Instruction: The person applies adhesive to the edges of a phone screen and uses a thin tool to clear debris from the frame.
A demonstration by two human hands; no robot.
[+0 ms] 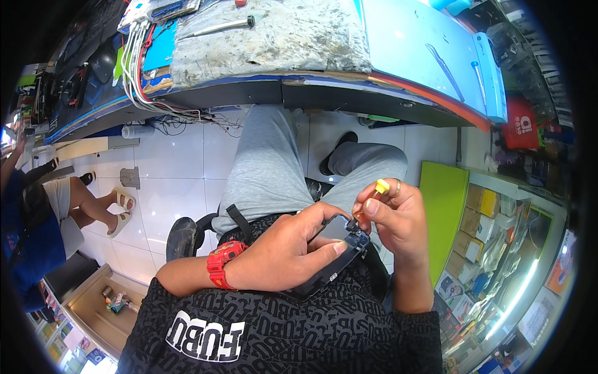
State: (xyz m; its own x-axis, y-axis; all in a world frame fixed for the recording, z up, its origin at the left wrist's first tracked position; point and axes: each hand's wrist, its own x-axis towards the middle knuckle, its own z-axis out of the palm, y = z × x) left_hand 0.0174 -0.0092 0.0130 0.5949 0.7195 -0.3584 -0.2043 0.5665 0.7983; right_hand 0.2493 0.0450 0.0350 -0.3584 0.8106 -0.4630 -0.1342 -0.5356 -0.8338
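Observation:
My left hand (283, 254), with a red watch on its wrist, is closed around an opened dark phone (333, 268) held above my lap. The thumb presses on the phone's upper part, where small inner parts are bare. Between the fingers and thumb of my right hand (402, 218) is a small screwdriver (381, 187) with a yellow cap. It stands tilted over the phone's top end. Its tip is too small to make out, so I cannot tell whether it touches the phone.
Ahead is a workbench with a stained grey mat (280, 47), a metal tool (218, 28), a light blue mat (405, 37) and tweezers (445, 71). White cables (132, 68) hang over its edge. A glass case (498, 249) stands right; another person (56, 206) is at left, by an open drawer (93, 305).

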